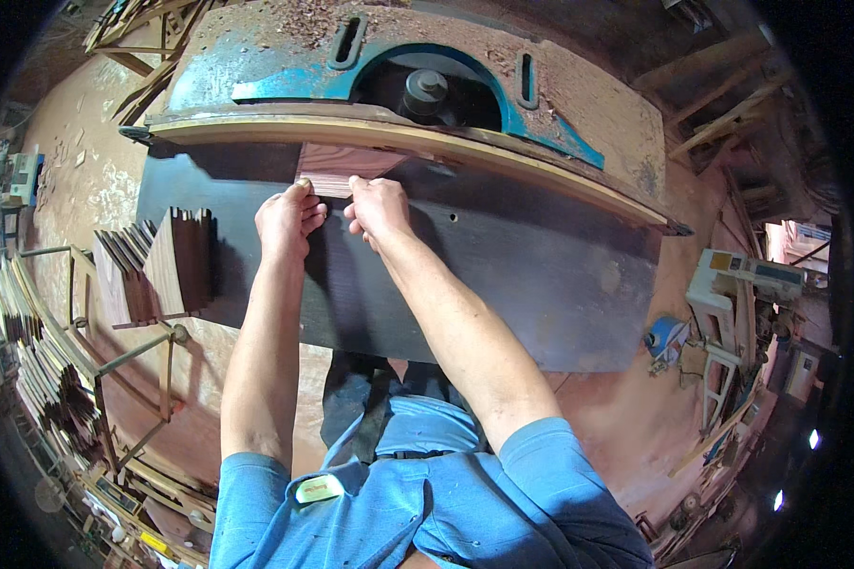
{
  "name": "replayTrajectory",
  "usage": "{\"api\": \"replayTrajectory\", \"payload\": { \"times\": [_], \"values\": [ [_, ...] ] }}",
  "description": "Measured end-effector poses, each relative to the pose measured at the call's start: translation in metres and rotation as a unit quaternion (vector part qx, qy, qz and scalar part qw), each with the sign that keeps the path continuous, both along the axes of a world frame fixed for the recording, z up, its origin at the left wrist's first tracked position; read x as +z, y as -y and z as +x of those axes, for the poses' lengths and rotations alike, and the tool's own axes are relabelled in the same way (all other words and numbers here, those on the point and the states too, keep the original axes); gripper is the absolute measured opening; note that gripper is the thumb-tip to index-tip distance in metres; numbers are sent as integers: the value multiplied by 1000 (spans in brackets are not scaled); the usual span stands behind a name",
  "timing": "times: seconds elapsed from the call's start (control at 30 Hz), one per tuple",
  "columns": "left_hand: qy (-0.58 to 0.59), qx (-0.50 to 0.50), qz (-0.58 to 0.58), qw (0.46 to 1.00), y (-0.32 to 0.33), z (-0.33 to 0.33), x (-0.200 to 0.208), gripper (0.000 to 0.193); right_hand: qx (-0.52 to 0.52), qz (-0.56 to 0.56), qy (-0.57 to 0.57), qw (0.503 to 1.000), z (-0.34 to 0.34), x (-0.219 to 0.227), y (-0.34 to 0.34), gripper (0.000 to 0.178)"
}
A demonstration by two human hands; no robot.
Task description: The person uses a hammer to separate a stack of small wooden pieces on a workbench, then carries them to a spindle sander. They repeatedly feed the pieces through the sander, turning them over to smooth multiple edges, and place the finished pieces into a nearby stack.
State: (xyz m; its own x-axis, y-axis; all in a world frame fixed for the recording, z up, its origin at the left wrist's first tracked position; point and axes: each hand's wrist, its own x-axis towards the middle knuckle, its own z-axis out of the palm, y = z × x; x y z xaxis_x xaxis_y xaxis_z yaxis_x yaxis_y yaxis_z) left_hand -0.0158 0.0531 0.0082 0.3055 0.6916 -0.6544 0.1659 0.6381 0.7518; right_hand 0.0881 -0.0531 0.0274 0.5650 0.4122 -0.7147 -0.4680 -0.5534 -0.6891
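Note:
A small flat piece of reddish-brown wood [337,171] lies on the dark metal machine table [541,284], its far edge up against the long wooden fence [427,142]. My left hand [290,218] grips its near left corner, thumb on top and fingers curled. At the near right corner my right hand [380,207] pinches the wood in the same way. Behind the fence, a round dark spindle [425,93] stands in the curved opening of a blue metal housing [560,137]. Whether a cutter touches the wood is hidden by the fence.
Several similar wood pieces [178,266] stand stacked on edge at the table's left end. Shavings [285,24] cover the machine's back. A metal rack [114,365] with more wood pieces is at left. A white machine [721,284] and a blue object [667,339] stand at right.

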Motion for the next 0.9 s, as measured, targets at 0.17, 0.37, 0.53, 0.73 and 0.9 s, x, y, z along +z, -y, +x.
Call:
{"api": "replayTrajectory", "payload": {
  "times": [0.17,0.37,0.53,0.73,0.9],
  "values": [
    [8,17,10,1000,-38,-29,6,18,0,27,-27,999,-21,-7,-38,35],
    [52,41,217,974,-14,-81,41,17,117,118,-52,985,-55,7,-8,47],
    [-50,-166,726,665,65,-83,81,22,-24,292,-97,951,-77,45,63,46],
    [-29,-386,651,653,163,-76,56,23,-103,224,-114,962,-47,-7,128,30],
    [-32,-162,31,986,170,-43,40,30,5,63,54,997,14,1,188,38]
  ]
}}
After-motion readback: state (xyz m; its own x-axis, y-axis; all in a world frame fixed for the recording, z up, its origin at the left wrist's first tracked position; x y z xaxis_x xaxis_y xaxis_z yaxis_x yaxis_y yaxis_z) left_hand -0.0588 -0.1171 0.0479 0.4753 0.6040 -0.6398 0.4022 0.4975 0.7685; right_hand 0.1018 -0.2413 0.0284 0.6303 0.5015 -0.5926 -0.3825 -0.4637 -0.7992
